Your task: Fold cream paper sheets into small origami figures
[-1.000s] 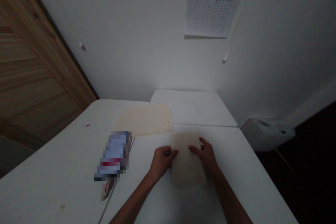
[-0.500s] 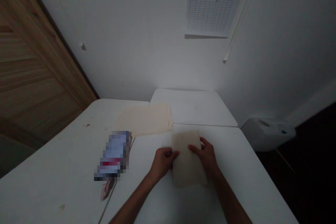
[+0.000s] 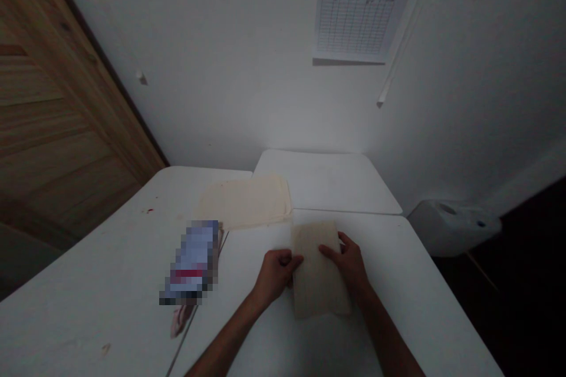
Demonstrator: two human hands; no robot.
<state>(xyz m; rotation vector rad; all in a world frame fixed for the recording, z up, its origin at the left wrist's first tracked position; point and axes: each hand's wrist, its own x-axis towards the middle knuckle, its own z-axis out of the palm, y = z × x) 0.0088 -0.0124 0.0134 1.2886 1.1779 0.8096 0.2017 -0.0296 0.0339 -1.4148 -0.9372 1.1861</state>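
Between my hands is a flat beige rectangular sheet [image 3: 315, 291] with faint lines across it, thin and perhaps folded; its material I cannot make out. My left hand [image 3: 275, 273] grips the left edge, thumb on top and fingers curled at the side. On the right edge, my right hand [image 3: 351, 262] has its thumb on the upper face and its fingers partly hidden behind. Past the held sheet, to the left, a larger pale cream sheet [image 3: 243, 201] with rounded corners lies flat on the table.
Left of my hands, a blurred-out blue and red item [image 3: 194, 262] lies on pinkish cloth [image 3: 180, 319] across the seam of the white tables [image 3: 97, 271]. A printed chart [image 3: 354, 20] hangs on the wall. A white container [image 3: 455, 227] stands beyond the right edge.
Both hands keep their hold on the beige sheet. Its near edge looks slightly shifted; the whole view has moved a touch.
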